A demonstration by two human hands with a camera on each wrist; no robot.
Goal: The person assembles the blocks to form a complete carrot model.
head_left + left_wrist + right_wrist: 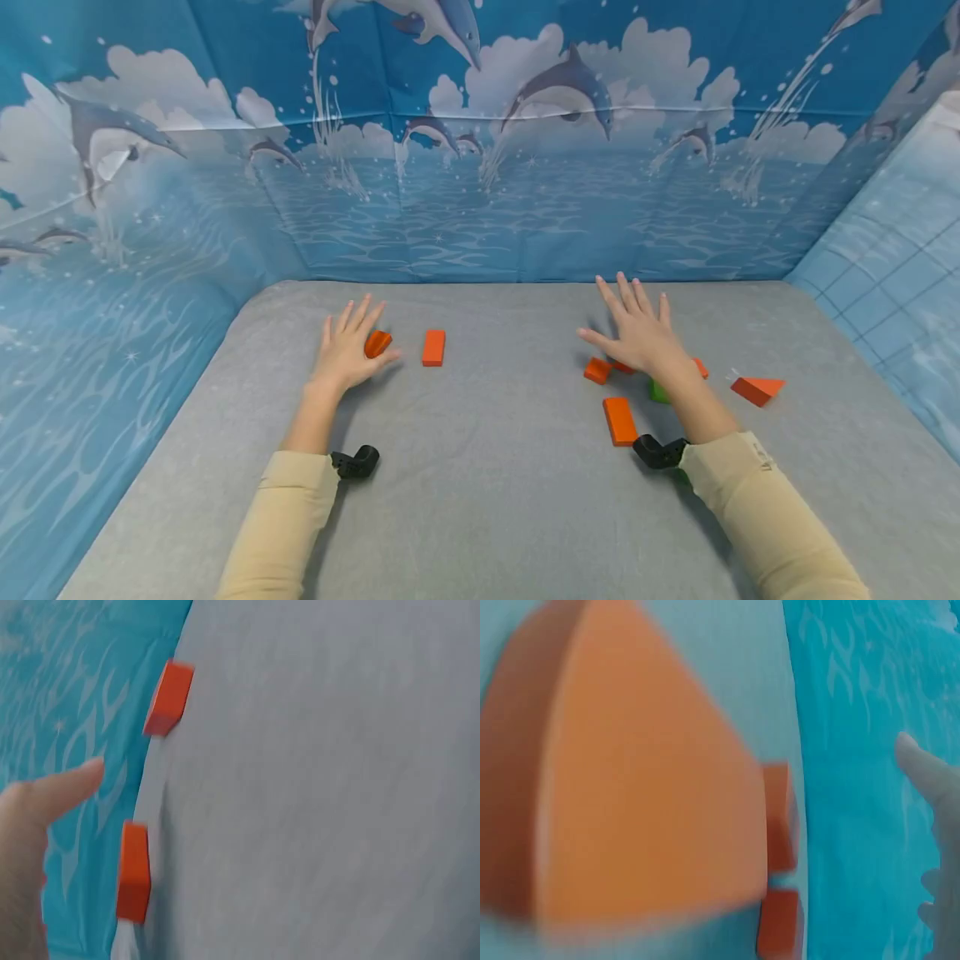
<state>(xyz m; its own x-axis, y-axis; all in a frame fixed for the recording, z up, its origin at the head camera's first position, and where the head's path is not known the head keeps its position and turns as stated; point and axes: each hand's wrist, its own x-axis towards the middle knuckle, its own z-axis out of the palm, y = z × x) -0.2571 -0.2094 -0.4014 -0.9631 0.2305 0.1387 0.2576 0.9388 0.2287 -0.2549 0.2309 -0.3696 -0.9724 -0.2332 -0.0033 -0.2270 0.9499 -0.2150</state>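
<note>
My left hand (347, 348), fingers spread and straight, hovers at the left beside a small orange block (378, 342) that shows between thumb and index finger. A rectangular orange block (433, 347) lies just right of it. On the right side my right hand (637, 333) is also spread wide, holding nothing. Below its palm lie a small orange block (597, 371) and another orange piece (622, 367), partly hidden. A green block (658, 392) peeks out beside the right forearm. In the right wrist view a large, blurred orange block (652, 780) fills the near left.
An orange rectangular block (619, 421) lies near the right wrist's black camera (660, 452). Farther right are an orange wedge (759, 390) and a partly covered orange piece (701, 367). The grey table (495, 500) is bordered by blue dolphin-print curtains (465, 208).
</note>
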